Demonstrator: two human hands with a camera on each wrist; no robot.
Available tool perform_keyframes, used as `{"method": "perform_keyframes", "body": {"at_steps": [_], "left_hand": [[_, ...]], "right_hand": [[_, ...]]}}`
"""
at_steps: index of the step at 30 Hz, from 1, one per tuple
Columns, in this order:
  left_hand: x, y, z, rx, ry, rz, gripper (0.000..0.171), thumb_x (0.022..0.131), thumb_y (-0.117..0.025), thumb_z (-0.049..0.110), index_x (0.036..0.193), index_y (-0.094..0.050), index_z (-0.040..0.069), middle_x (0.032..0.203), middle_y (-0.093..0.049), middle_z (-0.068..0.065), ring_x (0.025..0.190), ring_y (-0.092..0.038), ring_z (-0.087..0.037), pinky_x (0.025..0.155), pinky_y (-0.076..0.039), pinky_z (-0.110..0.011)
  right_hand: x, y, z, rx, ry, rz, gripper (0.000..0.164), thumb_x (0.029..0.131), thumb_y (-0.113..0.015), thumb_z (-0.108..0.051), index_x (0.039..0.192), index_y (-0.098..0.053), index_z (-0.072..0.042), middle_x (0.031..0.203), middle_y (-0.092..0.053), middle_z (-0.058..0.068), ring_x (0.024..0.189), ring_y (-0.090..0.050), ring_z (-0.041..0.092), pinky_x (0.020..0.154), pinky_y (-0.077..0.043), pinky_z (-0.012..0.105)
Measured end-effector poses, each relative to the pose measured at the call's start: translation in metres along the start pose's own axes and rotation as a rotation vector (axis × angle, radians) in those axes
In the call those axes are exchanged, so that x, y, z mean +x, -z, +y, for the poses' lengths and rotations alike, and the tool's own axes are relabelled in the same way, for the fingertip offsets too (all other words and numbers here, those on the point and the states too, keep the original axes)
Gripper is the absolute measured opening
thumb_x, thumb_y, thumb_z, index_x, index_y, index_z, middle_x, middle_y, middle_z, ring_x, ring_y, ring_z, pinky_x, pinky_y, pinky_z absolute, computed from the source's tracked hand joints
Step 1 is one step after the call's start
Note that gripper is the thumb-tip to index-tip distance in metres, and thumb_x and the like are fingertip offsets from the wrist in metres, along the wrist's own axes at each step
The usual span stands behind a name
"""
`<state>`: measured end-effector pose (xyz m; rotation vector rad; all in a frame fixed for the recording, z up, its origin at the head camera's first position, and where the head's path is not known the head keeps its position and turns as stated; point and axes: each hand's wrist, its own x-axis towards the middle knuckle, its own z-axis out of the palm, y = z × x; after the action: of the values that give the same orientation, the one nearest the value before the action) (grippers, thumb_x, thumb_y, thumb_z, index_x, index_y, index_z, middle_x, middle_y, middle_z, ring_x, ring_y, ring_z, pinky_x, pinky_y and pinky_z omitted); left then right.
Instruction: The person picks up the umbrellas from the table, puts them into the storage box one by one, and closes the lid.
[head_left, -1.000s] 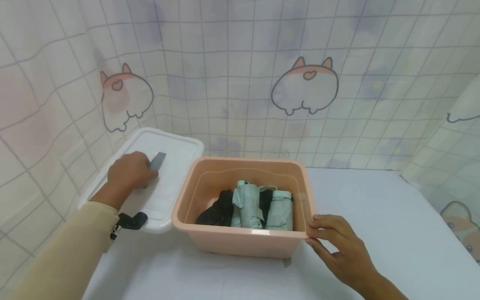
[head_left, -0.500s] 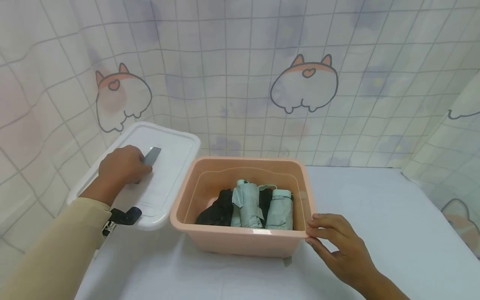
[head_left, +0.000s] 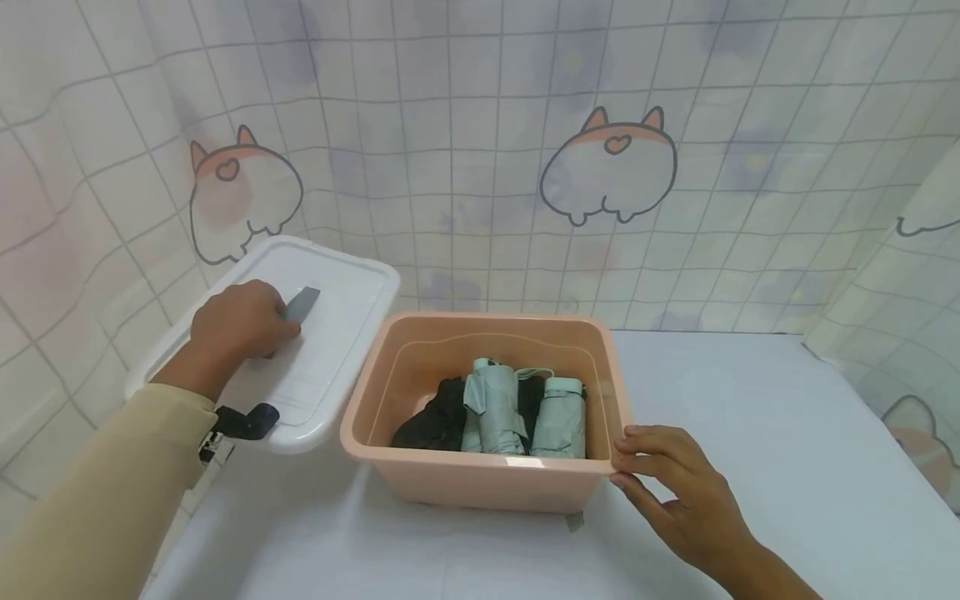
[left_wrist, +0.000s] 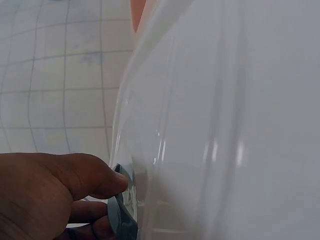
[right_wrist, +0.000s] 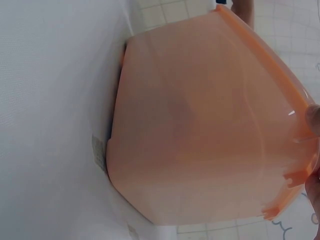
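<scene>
In the head view my left hand (head_left: 240,321) grips the grey handle (head_left: 303,304) on top of a white plastic lid (head_left: 341,321). The lid is held tilted at the left of a peach storage bin (head_left: 480,487), whose top is uncovered. Two pale green folded umbrellas, one in the middle (head_left: 495,412) and one at the right (head_left: 560,421), stand inside, with a black bundle (head_left: 435,421) whose kind I cannot tell. My right hand (head_left: 682,492) pinches the bin's front right rim corner. The left wrist view shows thumb and fingers round the handle (left_wrist: 122,215).
The bin stands on a white tabletop (head_left: 735,417) that extends to its right. A grid-patterned curtain (head_left: 465,167) with corgi drawings hangs behind and along the sides. A small grey tape piece (head_left: 574,522) lies by the bin's front bottom edge.
My left hand has moved left and slightly up with the lid, away from the bin. The right hand has stayed on the rim, and the bin has hardly moved.
</scene>
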<state>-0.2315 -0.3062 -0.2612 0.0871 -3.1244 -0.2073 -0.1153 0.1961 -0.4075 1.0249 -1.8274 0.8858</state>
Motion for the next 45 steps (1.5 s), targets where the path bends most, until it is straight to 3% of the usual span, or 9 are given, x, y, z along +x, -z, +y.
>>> {"method": "perform_keyframes", "body": {"at_steps": [18, 25, 32, 45], "left_hand": [[0.005, 0.012, -0.004, 0.0, -0.013, -0.028, 0.026, 0.088, -0.064, 0.03, 0.088, -0.07, 0.005, 0.077, -0.063, -0.009, 0.071, -0.057, -0.029, 0.055, -0.043, -0.039], [0.008, 0.01, 0.0, -0.003, -0.026, -0.052, 0.038, 0.089, -0.064, 0.029, 0.109, -0.073, -0.002, 0.084, -0.068, -0.01, 0.074, -0.059, -0.03, 0.059, -0.047, -0.04], [0.012, 0.003, 0.007, 0.01, -0.058, -0.056, 0.038, 0.089, -0.066, 0.026, 0.112, -0.074, -0.003, 0.087, -0.07, -0.01, 0.076, -0.059, -0.03, 0.063, -0.048, -0.042], [0.014, 0.005, 0.021, 0.025, -0.084, -0.091, 0.036, 0.09, -0.065, 0.022, 0.114, -0.073, -0.004, 0.093, -0.071, -0.013, 0.078, -0.061, -0.03, 0.066, -0.051, -0.043]], "right_hand": [[0.0, -0.003, 0.0, 0.011, 0.014, 0.018, 0.032, 0.101, -0.066, -0.031, 0.091, -0.075, -0.002, 0.1, -0.07, 0.013, 0.107, -0.063, 0.026, 0.103, -0.045, 0.021], [-0.003, -0.003, -0.001, -0.006, -0.001, 0.003, 0.033, 0.102, -0.065, -0.033, 0.093, -0.075, -0.002, 0.101, -0.07, 0.013, 0.107, -0.063, 0.026, 0.103, -0.044, 0.02], [-0.004, -0.003, -0.002, -0.013, -0.007, -0.004, 0.034, 0.102, -0.064, -0.034, 0.093, -0.075, -0.003, 0.102, -0.07, 0.013, 0.108, -0.063, 0.026, 0.103, -0.044, 0.02], [0.0, 0.002, -0.001, -0.007, -0.005, -0.005, 0.034, 0.102, -0.064, -0.033, 0.093, -0.076, -0.002, 0.102, -0.07, 0.013, 0.108, -0.063, 0.026, 0.103, -0.044, 0.02]]}}
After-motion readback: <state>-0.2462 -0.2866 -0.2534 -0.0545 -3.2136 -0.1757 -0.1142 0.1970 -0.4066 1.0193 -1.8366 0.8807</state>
